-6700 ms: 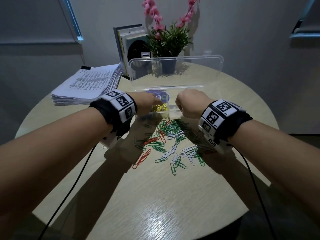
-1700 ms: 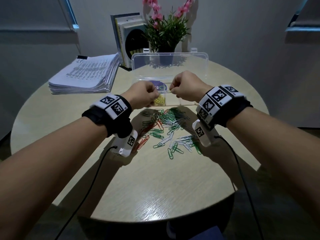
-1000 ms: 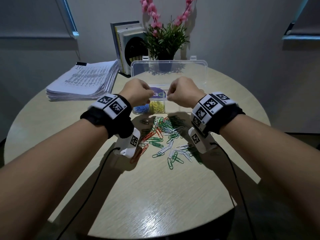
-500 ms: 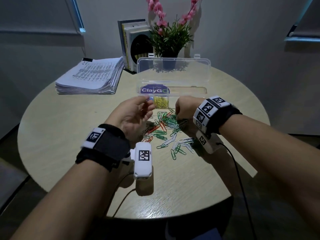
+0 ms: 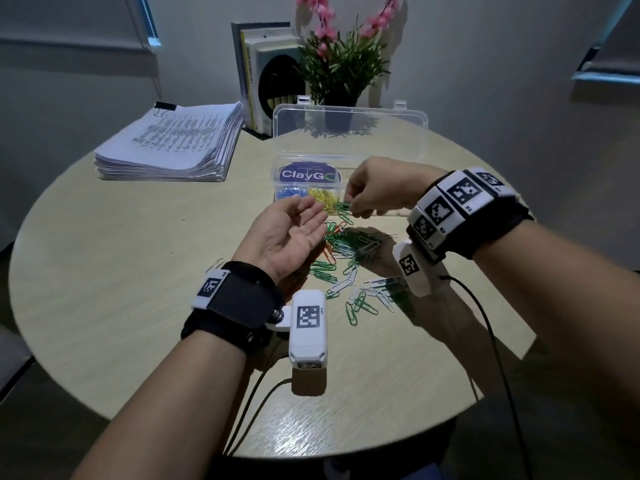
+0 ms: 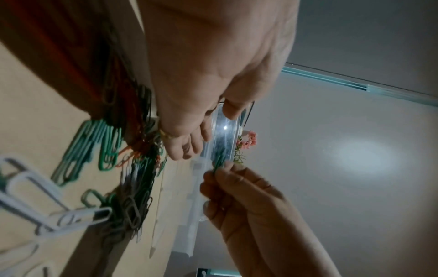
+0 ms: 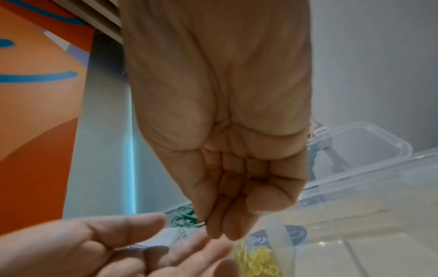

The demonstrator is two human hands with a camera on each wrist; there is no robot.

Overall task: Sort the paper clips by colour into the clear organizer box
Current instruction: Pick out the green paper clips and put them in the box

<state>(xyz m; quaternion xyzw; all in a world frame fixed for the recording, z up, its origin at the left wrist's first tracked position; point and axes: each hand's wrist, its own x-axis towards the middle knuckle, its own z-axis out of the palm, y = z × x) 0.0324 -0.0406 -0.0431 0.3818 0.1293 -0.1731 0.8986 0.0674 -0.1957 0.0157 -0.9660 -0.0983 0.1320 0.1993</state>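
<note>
The clear organizer box stands open at the back of the round table, with blue clips and yellow clips in its front compartments. A mixed pile of green, white and orange paper clips lies in front of it. My right hand pinches a small bunch of green clips just above the box's front edge; the right wrist view shows these green clips at the fingertips. My left hand lies palm up and open beside them, holding nothing.
A thick stack of printed papers sits at the back left. Books and a potted plant with pink flowers stand behind the box. Cables run from both wrist cameras over the table's near edge.
My right hand has risen from the pile with green clips pinched in it, toward the box's front. My left hand has stayed palm up and spread a little wider.
</note>
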